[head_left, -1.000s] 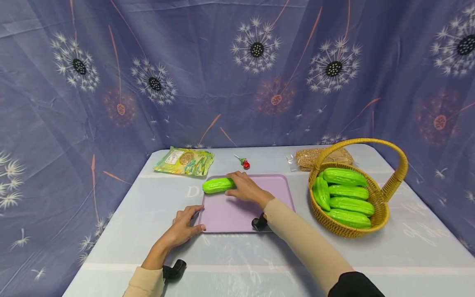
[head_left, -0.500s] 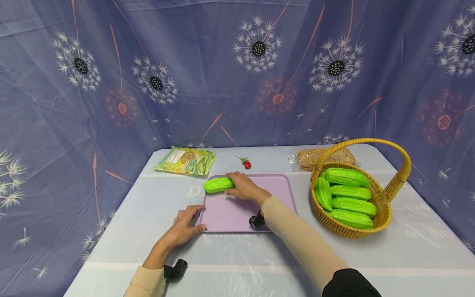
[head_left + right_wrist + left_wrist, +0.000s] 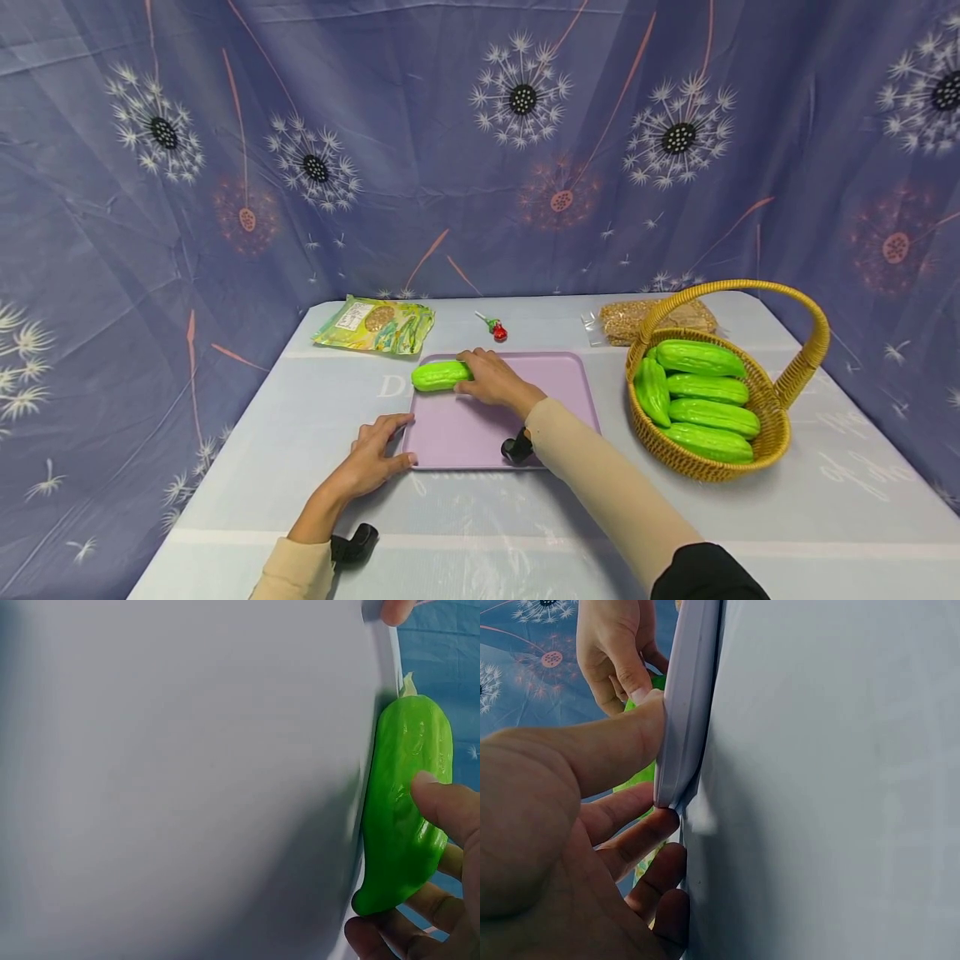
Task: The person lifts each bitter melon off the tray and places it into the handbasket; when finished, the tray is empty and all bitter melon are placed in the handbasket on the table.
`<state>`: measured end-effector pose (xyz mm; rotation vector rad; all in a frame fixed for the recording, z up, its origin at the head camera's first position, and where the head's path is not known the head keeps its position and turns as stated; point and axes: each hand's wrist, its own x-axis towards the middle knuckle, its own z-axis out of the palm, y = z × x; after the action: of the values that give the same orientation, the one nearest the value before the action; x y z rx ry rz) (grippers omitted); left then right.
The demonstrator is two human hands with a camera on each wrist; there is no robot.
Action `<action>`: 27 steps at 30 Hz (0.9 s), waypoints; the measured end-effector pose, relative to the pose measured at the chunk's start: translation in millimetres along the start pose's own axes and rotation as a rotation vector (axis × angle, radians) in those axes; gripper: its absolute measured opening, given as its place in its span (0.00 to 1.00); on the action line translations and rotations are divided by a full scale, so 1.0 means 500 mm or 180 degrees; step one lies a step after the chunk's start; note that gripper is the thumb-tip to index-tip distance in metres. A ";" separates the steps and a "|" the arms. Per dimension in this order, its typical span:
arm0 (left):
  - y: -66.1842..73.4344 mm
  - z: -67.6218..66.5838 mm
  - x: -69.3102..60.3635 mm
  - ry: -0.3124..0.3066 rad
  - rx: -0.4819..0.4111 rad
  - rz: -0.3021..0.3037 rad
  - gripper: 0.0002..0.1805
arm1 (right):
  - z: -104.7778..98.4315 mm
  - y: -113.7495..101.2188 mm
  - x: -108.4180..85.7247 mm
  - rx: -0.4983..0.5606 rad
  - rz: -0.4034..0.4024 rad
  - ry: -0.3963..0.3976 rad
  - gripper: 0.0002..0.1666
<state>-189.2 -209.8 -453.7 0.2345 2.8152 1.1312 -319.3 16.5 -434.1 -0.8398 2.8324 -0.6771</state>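
A bright green, ridged bitter melon (image 3: pixel 441 376) with a pale stem lies along the far left rim of the lilac tray (image 3: pixel 480 433). My right hand (image 3: pixel 497 382) holds its right end. In the right wrist view the thumb lies on top of the bitter melon (image 3: pixel 405 802), with the fingers round its far side and tip. At the tray's near left corner is my left hand (image 3: pixel 369 462), its fingers loosely bent and touching the edge. The left wrist view shows the thumb on the rim of the tray (image 3: pixel 686 697) and the fingertips beside the corner.
A yellow woven basket (image 3: pixel 641 442) with a tall handle stands right of the tray, holding several bitter melons. Behind the tray lie a green-yellow packet (image 3: pixel 375 327), a red lollipop (image 3: pixel 498 332) and a clear bag of grains (image 3: pixel 622 321). A patterned curtain (image 3: pixel 450 167) hangs behind the table.
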 end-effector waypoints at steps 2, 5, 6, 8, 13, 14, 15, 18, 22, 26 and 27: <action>-0.001 0.001 0.000 0.0004 0.0001 0.0009 0.33 | 0.000 -0.001 -0.001 -0.0043 0.0005 0.0016 0.35; -0.001 0.002 0.000 0.0004 0.0005 0.0016 0.33 | -0.001 -0.002 -0.003 -0.0096 0.0002 0.0044 0.33; -0.001 0.003 0.001 0.0006 0.0006 0.0008 0.33 | -0.001 -0.002 -0.004 -0.0105 -0.0004 0.0052 0.33; -0.002 0.003 0.001 0.0000 -0.0002 0.0001 0.33 | -0.003 -0.003 -0.006 -0.0110 -0.0002 0.0050 0.32; -0.001 0.002 0.000 -0.0012 -0.0002 0.0000 0.33 | -0.013 -0.006 -0.017 -0.0110 -0.0010 0.0023 0.32; -0.001 0.001 0.001 -0.0008 0.0010 -0.0001 0.33 | -0.016 -0.007 -0.020 -0.0113 -0.0019 0.0026 0.32; -0.002 0.001 0.001 -0.0003 0.0021 0.0000 0.33 | -0.019 -0.008 -0.023 -0.0111 -0.0032 0.0037 0.32; -0.003 0.001 0.002 0.0003 0.0025 -0.0013 0.33 | -0.029 -0.010 -0.032 -0.0092 -0.0067 0.0094 0.31; -0.003 0.002 0.002 -0.0004 -0.0006 -0.0002 0.33 | -0.041 -0.007 -0.047 -0.0045 -0.0116 0.0193 0.30; -0.002 0.001 0.001 0.0001 -0.0025 0.0020 0.33 | -0.049 -0.002 -0.064 0.0028 -0.0149 0.0296 0.29; -0.002 0.001 0.002 0.0003 -0.0020 0.0021 0.33 | -0.051 0.000 -0.069 0.0050 -0.0150 0.0329 0.29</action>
<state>-190.0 -210.0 -454.9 0.2432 2.8133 1.1417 -296.0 44.9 -412.1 -0.8968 2.9024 -0.7698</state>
